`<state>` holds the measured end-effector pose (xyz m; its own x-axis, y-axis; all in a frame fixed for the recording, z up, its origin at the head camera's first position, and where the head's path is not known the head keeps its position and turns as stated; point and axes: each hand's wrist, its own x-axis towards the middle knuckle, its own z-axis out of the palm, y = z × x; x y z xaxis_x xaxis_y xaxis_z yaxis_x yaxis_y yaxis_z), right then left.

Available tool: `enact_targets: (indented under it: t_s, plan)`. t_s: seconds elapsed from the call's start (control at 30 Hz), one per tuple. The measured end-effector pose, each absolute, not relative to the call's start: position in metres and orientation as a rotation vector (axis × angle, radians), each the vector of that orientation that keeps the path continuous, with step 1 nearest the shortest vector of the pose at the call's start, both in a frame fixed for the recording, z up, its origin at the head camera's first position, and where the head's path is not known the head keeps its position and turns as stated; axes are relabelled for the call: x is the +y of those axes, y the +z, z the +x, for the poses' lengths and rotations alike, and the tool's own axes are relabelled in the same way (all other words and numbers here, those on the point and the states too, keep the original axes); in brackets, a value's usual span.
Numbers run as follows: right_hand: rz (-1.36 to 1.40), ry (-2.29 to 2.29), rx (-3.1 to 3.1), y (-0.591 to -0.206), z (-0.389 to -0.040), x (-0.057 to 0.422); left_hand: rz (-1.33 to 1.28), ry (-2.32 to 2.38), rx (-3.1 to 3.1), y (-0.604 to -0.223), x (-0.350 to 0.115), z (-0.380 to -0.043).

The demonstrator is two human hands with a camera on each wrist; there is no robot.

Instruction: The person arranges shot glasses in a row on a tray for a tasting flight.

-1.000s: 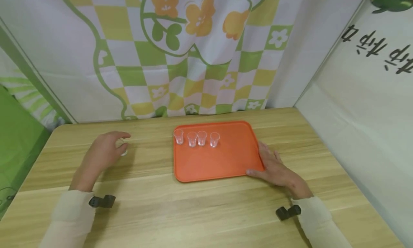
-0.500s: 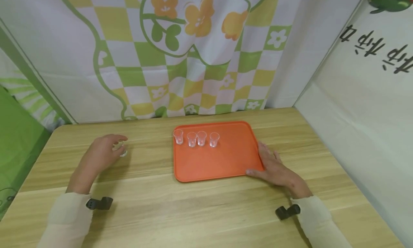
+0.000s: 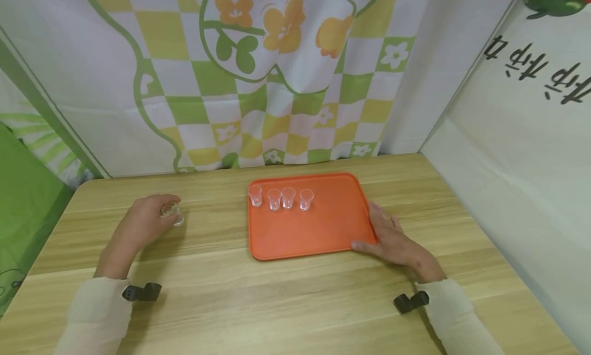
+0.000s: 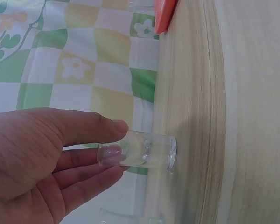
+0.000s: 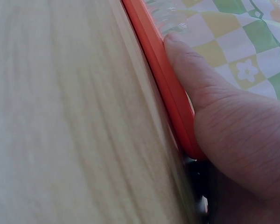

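Over the left part of the table, my left hand [image 3: 150, 219] pinches a small clear shot glass [image 4: 140, 150] between thumb and fingers, near its rim. In the left wrist view the glass's thick base points down, close over the wood. My right hand [image 3: 392, 237] rests against the right end of an orange tray [image 3: 318, 232], its thumb along the near corner and its fingers extended along the side. Several clear shot glasses, one of them at the right end of the row [image 3: 306, 200], stand upright on the tray's far left part.
Another clear glass [image 4: 130, 218] shows partly at the bottom of the left wrist view. The wooden table [image 3: 277, 303] ends at a checked floral curtain [image 3: 286, 109] behind and a white wall panel [image 3: 521, 155] on the right.
My left hand has shifted slightly left and nearer, its thumb and fingers drawn in on the shot glass, which shows more now. The right hand and tray have stayed put.
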<state>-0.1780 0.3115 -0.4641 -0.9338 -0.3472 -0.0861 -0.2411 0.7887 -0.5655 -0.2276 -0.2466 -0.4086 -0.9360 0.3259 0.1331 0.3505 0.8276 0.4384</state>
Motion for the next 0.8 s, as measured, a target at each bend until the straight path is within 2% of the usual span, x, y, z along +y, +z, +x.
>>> enact_targets:
  t_s: [0.8]
  plan:
    - [-0.467,-0.830,2.806,-0.466,-0.178,0.313,-0.550,-0.843,-2.813,-0.401,-0.224,-0.219]
